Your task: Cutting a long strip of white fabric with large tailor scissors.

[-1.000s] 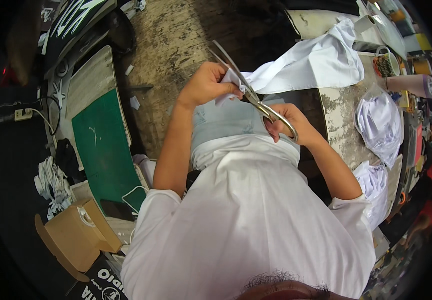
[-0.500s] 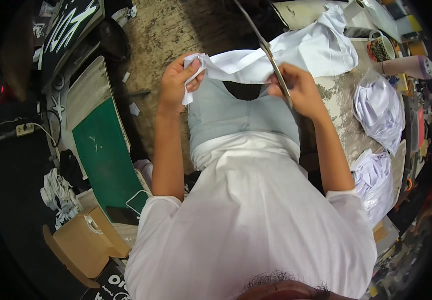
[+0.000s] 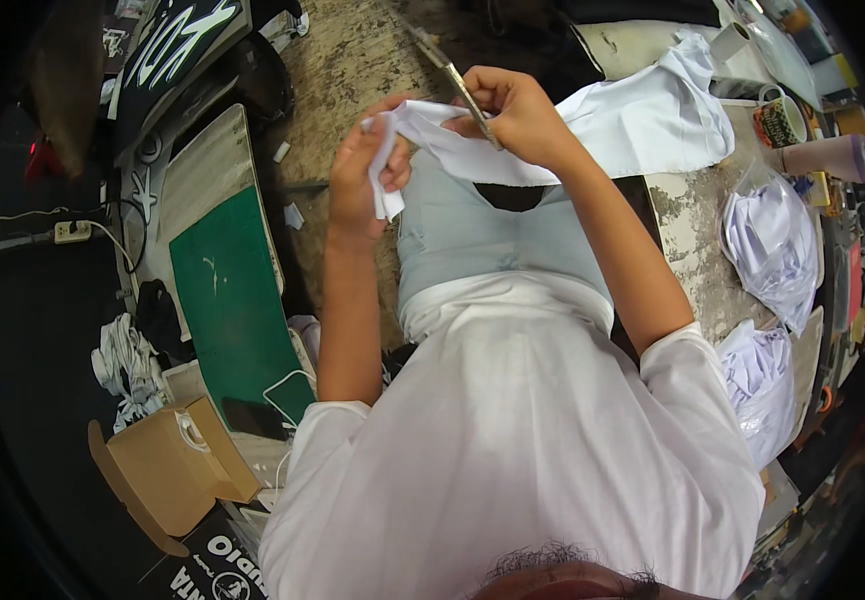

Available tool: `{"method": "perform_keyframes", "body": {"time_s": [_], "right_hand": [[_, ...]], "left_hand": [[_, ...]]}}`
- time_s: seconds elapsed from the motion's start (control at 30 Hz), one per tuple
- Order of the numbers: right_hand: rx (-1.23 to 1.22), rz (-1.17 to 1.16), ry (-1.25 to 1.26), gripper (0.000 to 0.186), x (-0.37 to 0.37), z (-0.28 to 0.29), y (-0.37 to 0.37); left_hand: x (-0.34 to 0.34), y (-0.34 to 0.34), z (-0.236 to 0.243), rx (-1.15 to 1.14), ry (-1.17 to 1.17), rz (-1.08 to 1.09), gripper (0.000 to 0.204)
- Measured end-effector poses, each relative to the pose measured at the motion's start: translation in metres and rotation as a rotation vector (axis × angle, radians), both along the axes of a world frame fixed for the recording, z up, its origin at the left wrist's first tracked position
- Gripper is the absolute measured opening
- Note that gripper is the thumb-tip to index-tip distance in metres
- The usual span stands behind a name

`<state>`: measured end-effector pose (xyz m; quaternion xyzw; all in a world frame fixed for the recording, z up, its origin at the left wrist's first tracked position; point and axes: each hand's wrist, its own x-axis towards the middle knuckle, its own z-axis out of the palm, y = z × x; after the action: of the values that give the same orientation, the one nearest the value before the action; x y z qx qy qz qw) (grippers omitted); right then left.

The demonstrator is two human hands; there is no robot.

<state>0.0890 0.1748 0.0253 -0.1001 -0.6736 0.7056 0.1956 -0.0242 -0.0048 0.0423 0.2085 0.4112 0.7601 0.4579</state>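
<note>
My left hand (image 3: 365, 185) is closed round the bunched end of a white cloth (image 3: 608, 130), with a fold sticking out between thumb and fingers. From there the cloth stretches right, over my lap and onto the worn table. My right hand (image 3: 515, 112) grips long metal scissors (image 3: 450, 72), seen almost edge-on, with the blades pointing up and away to the left. Its fingertips are at the cloth, near my left hand. Whether the blades are apart cannot be made out.
On the right lie two clear bags of white cloth (image 3: 773, 240), with a mug (image 3: 781, 118) and a pale bottle (image 3: 833, 158) beyond. At left are a green board (image 3: 228, 300), an open cardboard box (image 3: 168, 480) and a power socket (image 3: 73, 232).
My right hand has moved left and up with the scissors, closer to my left hand. My left hand keeps its hold on the cloth. The whole view has shifted slightly.
</note>
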Motion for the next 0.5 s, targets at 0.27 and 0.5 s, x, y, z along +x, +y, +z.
{"method": "perform_keyframes", "body": {"time_s": [0.27, 0.5], "right_hand": [[0.110, -0.042, -0.039, 0.023, 0.022, 0.015, 0.019], [0.163, 0.047, -0.071, 0.018, 0.033, 0.037, 0.008]], "left_hand": [[-0.021, 0.003, -0.033, -0.109, 0.309, 0.025, 0.054], [-0.019, 0.038, 0.009, -0.114, 0.924, -0.141, 0.060]]}}
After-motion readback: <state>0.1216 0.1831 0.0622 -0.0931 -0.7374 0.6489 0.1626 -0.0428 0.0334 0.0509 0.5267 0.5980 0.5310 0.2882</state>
